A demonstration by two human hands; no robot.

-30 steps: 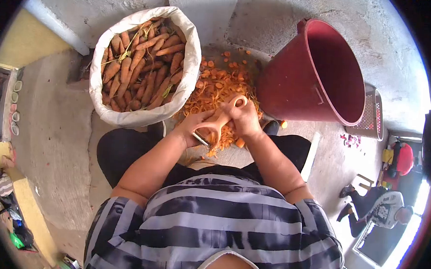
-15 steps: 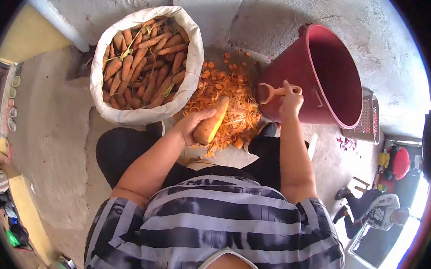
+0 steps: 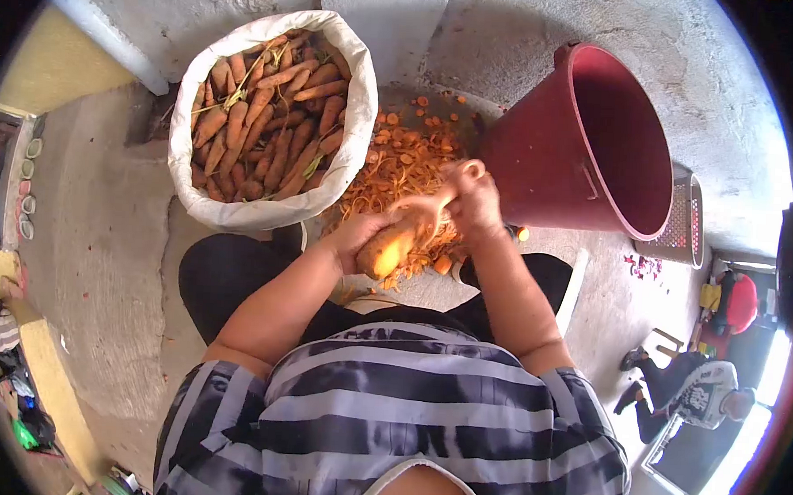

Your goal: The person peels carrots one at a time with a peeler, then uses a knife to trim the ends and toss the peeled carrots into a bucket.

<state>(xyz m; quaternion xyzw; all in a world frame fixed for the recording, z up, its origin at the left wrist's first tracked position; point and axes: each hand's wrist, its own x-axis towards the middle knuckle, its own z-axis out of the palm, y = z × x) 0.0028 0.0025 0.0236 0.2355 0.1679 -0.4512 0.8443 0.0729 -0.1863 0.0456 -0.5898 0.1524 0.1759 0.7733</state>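
Observation:
My left hand (image 3: 359, 239) is closed around a thick, partly peeled carrot (image 3: 383, 253), its bare orange patch facing me. In my right hand (image 3: 478, 207) is a tan Y-shaped peeler (image 3: 443, 196), its head against or just over the carrot's upper side; motion blur hides whether the blade touches. Beneath both hands a heap of carrot peelings (image 3: 409, 160) and cut ends covers the floor. To the left stands a white sack (image 3: 359, 140) with a rolled rim, full of unpeeled carrots (image 3: 260, 126). A tall dark-red bucket (image 3: 534, 138) leans toward me at the right.
Behind the bucket is a perforated basket (image 3: 685, 220), with reddish scraps (image 3: 645, 265) on the floor near it. A concrete wall (image 3: 503, 40) closes off the back. Far right sits another person (image 3: 700, 389). Bags and other items (image 3: 23, 390) lie at far left.
My right hand has moved left and down with the peeler, from beside the bucket to the carrot. My left hand keeps hold of the carrot, which has turned somewhat.

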